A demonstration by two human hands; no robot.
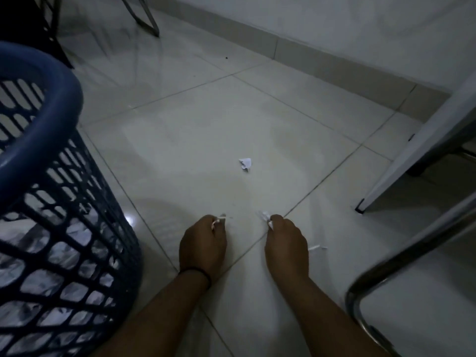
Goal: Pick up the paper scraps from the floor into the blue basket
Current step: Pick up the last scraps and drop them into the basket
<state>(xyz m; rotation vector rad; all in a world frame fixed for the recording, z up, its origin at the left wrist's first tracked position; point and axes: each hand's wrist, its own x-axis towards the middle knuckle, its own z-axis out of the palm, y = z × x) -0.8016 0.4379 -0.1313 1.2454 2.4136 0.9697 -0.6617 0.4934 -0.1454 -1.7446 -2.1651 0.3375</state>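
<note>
1. The step in hand looks like gathering: both hands are low over the tiled floor, each pinching up a small white paper scrap.
2. To do it well, I would close the fingertips fully on each scrap before lifting, since the bits are thin and light and could slip out or flutter away on the way across.
3. The blue basket stands to the person's left, close by, with pale crumpled paper showing through its lattice wall; I judge the carry should go left and up over its thick rim, with release only once the hand is above the opening.
4. The left hand, with a dark band at the wrist, has its fingers curled narrow around a scrap that pokes out at the fingertips.
5. The right hand is likewise curled tight, and its fingers pinch a second scrap at the tips.
6. Whether either hand touches the floor I cannot tell.
7. Work remains: a crumpled scrap lies alone further ahead on the floor, well apart from both hands, and a thin strip lies just beside the right hand.
8. A metal chair leg curves near the right arm, so the elbow should stay tucked in.
</note>
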